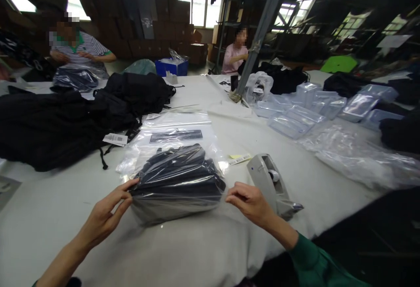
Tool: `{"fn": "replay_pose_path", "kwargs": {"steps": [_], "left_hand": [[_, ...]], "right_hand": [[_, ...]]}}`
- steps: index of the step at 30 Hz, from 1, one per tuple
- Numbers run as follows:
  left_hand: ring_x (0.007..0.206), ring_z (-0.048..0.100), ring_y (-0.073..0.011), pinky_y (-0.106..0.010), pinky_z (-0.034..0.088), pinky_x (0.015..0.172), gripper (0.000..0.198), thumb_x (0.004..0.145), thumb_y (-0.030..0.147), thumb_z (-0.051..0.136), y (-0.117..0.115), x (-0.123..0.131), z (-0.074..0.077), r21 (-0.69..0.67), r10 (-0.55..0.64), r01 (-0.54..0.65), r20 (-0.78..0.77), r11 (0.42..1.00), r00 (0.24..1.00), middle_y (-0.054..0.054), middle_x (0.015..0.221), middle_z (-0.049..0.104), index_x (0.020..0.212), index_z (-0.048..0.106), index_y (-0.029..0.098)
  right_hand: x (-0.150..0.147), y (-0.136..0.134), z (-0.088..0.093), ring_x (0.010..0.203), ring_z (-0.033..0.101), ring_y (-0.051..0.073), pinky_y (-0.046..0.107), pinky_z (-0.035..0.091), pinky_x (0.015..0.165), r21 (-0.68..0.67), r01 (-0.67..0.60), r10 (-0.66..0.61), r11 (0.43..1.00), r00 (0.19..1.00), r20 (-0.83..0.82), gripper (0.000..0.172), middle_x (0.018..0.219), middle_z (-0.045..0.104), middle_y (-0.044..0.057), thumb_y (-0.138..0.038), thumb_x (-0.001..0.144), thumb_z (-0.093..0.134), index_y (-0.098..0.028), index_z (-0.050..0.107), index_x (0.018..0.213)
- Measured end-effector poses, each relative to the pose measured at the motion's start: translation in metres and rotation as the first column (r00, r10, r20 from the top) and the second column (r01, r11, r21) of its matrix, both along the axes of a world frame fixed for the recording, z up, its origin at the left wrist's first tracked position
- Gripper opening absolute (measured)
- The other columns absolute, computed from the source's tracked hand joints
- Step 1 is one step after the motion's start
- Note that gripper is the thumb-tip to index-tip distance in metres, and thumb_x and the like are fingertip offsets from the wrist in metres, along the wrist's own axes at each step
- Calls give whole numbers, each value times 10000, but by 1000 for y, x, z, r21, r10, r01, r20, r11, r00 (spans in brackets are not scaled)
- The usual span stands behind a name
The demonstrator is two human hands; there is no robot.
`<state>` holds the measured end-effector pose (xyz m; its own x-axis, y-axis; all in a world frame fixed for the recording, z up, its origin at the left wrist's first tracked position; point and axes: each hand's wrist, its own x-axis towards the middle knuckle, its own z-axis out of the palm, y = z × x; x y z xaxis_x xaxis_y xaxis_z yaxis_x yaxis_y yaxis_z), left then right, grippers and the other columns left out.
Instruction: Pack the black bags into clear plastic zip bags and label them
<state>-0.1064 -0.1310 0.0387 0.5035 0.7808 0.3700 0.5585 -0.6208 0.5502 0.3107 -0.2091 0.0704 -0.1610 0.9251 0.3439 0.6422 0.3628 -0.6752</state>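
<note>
A clear plastic bag (177, 123) lies on the table in front of me, with a folded black garment (183, 171) inside it. A dark printed panel shows on the bag's upper part. My left hand (106, 212) pinches the bag's left edge near its lower corner. At the opposite edge, the fingers of my right hand (247, 201) are closed on the bag's lower right side. Just beyond the right hand stands a grey tape dispenser (267, 182). A strip of barcode stickers (239, 160) lies between the dispenser and the bag.
Black garments (65, 120) with hang tags are heaped at left. Clear plastic boxes (295, 116) and loose plastic bags (357, 151) spread over the right. A metal post (262, 29) rises beyond the table's middle. Two people (82, 48) work across the table, near a blue bin (170, 67).
</note>
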Motion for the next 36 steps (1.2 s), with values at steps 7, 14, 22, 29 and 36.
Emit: {"fn": "replay_pose_path", "kwargs": {"steps": [7,14,22,29,36], "left_hand": [[1243,547,-277,-414,468,1021,149,915,359,526,11,-12,6,-108,8,-14,-55,994,998,-112,1371,557,879,567,220],[1396,307,-395,-715,175,1089,327,868,307,580,-43,47,27,504,382,-317,-29,803,924,-178,1477,405,1177,510,228],[1275,483,-373,-663,240,1060,300,826,427,683,-15,108,0,656,195,-28,-183,755,964,-187,1320,578,976,534,214],[1042,649,-248,-398,404,881,138,874,249,652,15,90,8,681,-5,143,-200,719,980,-102,1196,683,804,541,206],[978,668,-225,-384,414,858,127,854,178,667,20,90,11,644,-92,177,-164,744,982,-83,1123,716,806,551,199]], "right_hand": [[-11,24,2,509,453,90,251,403,476,-7,57,-57,998,979,-195,272,924,649,74,-425,864,637,-189,636,727],[-18,28,2,517,484,97,265,445,502,-12,82,-82,997,979,-186,275,1006,678,103,-399,867,625,-185,616,695],[-19,29,-1,526,473,103,244,406,482,27,100,-93,995,978,-185,282,864,656,64,-412,863,642,-189,622,691],[-7,34,-10,503,440,110,234,351,472,-53,169,-176,984,965,-195,394,548,530,-23,-513,809,680,-183,594,612],[9,43,-34,503,484,125,233,390,470,-70,325,-332,943,920,-209,430,544,548,-14,-546,842,612,-169,622,636]]}}
